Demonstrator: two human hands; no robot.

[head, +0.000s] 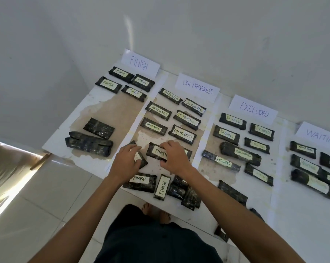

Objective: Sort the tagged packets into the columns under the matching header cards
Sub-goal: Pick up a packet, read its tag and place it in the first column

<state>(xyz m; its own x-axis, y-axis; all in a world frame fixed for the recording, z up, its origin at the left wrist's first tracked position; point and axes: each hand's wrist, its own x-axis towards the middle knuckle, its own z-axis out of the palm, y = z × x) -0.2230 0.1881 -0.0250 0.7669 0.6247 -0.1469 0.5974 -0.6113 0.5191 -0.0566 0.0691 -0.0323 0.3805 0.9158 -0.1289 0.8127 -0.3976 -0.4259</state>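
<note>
Dark wrapped packets with pale tags lie on white sheets [88,103] on the floor, in columns under header cards FINISH [139,63], ON PROGRESS [197,87], EXCLUDED [253,109] and WAITING [320,137]. My right hand [174,157] grips a packet tagged FINISH [156,151] near the foot of the ON PROGRESS column. Beside it, my left hand [127,161] closes on another packet [140,158] whose tag is mostly hidden. Two more FINISH packets [141,182] [162,187] lie just below my hands.
Three packets with no visible tag [92,138] lie low in the FINISH column. A small heap of untagged-side packets [185,194] sits at the sheet's near edge, with others [232,192] to its right. My bare foot [156,212] stands on white tiles.
</note>
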